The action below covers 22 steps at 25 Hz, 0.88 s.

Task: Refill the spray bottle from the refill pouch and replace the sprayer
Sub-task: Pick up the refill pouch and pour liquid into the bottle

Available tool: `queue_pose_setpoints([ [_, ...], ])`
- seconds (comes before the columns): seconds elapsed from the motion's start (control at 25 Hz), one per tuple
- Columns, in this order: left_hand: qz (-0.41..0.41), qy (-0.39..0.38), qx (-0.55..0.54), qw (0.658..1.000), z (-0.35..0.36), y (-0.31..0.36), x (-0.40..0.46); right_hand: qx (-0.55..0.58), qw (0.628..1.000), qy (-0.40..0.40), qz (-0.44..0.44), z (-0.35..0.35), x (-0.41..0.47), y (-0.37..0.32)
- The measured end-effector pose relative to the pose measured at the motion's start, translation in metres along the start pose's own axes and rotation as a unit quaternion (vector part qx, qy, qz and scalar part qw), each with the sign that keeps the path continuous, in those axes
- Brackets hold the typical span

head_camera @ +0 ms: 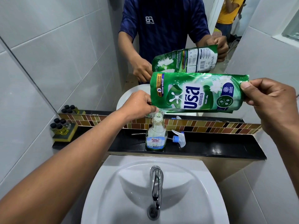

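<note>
A green refill pouch (195,92) is held sideways above the black ledge (202,147). My left hand (139,105) pinches its spout corner and my right hand (271,101) grips its bottom end, raised higher. A thin green stream runs from the spout into the open neck of the clear spray bottle (156,135), which stands upright on the ledge with a little green liquid at its base. The white and blue sprayer (178,138) lies on the ledge just right of the bottle, its dip tube passing behind it.
A white sink (113,183) with a chrome tap (156,183) sits below the ledge. Small dark-capped bottles (60,126) stand on a yellow sponge at the ledge's left end. A mirror (90,46) behind reflects me, the pouch and another person in yellow.
</note>
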<state>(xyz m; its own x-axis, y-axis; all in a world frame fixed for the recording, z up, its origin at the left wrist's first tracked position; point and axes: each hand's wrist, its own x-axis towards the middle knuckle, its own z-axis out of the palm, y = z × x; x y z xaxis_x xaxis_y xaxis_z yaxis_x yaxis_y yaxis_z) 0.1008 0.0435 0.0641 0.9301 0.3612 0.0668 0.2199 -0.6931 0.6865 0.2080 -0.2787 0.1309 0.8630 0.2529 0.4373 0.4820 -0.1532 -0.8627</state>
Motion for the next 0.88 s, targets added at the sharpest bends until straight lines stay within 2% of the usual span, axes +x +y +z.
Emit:
queue_pose_setpoints([
  [0.88, 0.001, -0.003, 0.001, 1.0, 0.0026, -0.0024, 0.0019, -0.01, 1.0, 0.0, 0.004, 0.0008, 0.0014, -0.0003],
])
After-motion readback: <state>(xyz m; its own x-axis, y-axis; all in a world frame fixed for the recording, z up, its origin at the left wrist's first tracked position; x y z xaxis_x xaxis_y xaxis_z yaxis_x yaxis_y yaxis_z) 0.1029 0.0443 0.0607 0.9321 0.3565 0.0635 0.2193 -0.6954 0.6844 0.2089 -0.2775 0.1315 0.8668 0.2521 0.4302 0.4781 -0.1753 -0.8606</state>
